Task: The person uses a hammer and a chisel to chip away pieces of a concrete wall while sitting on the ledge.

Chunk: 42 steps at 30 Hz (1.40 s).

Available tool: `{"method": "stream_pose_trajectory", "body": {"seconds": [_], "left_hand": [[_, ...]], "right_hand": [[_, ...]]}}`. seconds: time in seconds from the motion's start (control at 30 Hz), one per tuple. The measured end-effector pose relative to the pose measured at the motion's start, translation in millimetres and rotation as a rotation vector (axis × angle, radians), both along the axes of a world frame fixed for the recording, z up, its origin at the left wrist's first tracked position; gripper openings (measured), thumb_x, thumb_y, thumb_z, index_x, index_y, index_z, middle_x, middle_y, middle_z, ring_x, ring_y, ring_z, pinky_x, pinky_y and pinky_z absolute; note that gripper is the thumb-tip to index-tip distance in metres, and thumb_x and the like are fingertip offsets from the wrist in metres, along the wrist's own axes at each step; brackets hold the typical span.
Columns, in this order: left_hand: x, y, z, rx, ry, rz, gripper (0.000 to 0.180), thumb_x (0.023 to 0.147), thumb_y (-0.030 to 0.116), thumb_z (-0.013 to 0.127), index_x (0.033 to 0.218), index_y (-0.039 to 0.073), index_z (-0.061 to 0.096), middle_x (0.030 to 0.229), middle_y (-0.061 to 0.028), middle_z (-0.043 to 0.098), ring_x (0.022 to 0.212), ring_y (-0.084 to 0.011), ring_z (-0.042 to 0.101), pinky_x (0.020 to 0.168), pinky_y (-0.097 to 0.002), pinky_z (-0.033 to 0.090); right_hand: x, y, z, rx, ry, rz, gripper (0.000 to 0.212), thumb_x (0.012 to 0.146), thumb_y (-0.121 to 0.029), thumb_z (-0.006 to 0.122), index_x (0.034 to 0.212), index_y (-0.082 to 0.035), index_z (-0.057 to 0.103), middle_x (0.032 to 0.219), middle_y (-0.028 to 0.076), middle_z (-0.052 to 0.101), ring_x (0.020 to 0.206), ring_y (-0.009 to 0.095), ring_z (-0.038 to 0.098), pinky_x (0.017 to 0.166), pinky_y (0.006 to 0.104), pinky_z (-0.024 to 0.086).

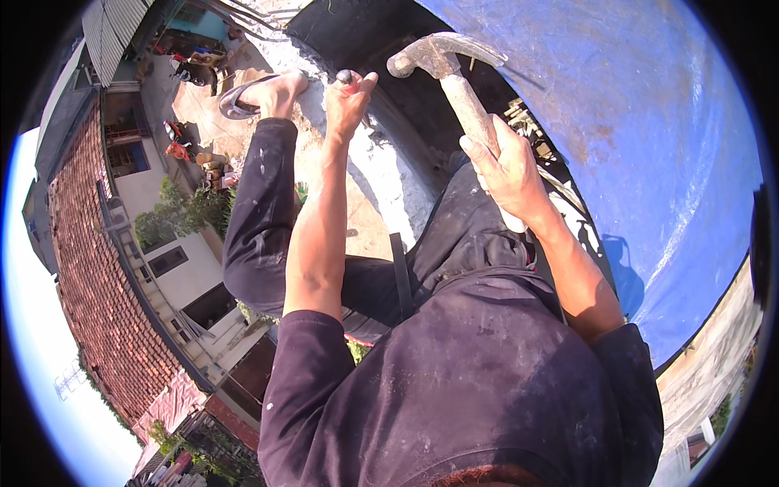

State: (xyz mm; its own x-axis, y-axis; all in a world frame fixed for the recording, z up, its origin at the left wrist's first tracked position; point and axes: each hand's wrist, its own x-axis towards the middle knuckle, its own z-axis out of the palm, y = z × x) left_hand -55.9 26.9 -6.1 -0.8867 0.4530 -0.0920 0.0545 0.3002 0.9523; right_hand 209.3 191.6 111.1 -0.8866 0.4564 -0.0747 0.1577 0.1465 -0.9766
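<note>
My right hand is closed round the handle of a claw hammer. The hammer's worn metal head points up and away from me, and its pale handle is scuffed. To the left, my left hand makes a fist round a chisel-like metal rod; only its dark, blunt round end shows above the fingers, and the rest is hidden. Beneath that fist runs the rough, broken whitish top of a wall. The hammer head is apart from the rod, to its right.
I sit astride the wall, high above a courtyard with parked motorbikes. My left foot, in a flip-flop, rests at the wall's outer side. A blue tarp spreads on the right, beside a dark opening. Tiled roofs lie left.
</note>
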Motion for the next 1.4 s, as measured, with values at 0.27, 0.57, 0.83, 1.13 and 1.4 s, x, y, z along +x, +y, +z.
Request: {"method": "stream_pose_trajectory", "body": {"seconds": [0.27,0.57,0.83,1.13,1.4], "left_hand": [[0.4,2.9,-4.8,0.067,0.005,0.049,0.036,0.092,0.028,0.079,0.07,0.01,0.056,0.063,0.0036,0.055,0.059,-0.0068,0.05,0.056,-0.0278,0.042],[-1.2,17.0,-2.5,-0.152,0.074,-0.063,0.032,0.089,0.03,0.08,0.077,0.006,0.064,0.066,0.0019,0.059,0.065,-0.0102,0.053,0.065,-0.0324,0.047],[12.3,-8.6,-23.6,-0.02,0.097,-0.069,0.025,0.09,0.022,0.079,0.076,0.008,0.064,0.068,0.0045,0.059,0.065,-0.0063,0.051,0.061,-0.029,0.045],[-2.4,4.4,-15.2,-0.088,0.026,-0.065,0.031,0.091,0.025,0.078,0.073,0.008,0.058,0.067,0.0039,0.056,0.062,-0.0068,0.049,0.059,-0.0276,0.043],[-20.0,0.7,-6.6,0.119,-0.068,-0.016,0.034,0.093,0.023,0.078,0.072,0.012,0.053,0.063,0.003,0.054,0.057,-0.007,0.048,0.054,-0.0251,0.038]], "right_hand": [[-44.2,8.9,61.5,0.116,0.149,0.031,0.033,0.099,-0.025,0.071,0.097,0.003,0.054,0.068,0.023,0.053,0.056,0.03,0.048,0.056,0.0402,0.044],[-76.1,-5.1,61.0,-0.06,0.331,-0.106,0.031,0.103,-0.03,0.066,0.105,0.0,0.056,0.073,0.012,0.06,0.062,0.024,0.058,0.057,0.0314,0.048],[-59.4,-13.2,4.3,0.321,-0.006,0.213,0.039,0.102,-0.031,0.063,0.102,0.007,0.054,0.074,0.031,0.064,0.079,0.052,0.067,0.065,0.0516,0.052],[-59.9,2.5,19.2,0.141,0.138,-0.032,0.038,0.103,-0.028,0.067,0.091,0.002,0.048,0.064,0.025,0.055,0.057,0.043,0.06,0.053,0.0424,0.046],[-46.2,-7.1,-4.7,-0.046,0.059,-0.06,0.039,0.103,-0.031,0.066,0.093,0.002,0.05,0.062,0.018,0.054,0.053,0.023,0.052,0.054,0.0402,0.045]]}}
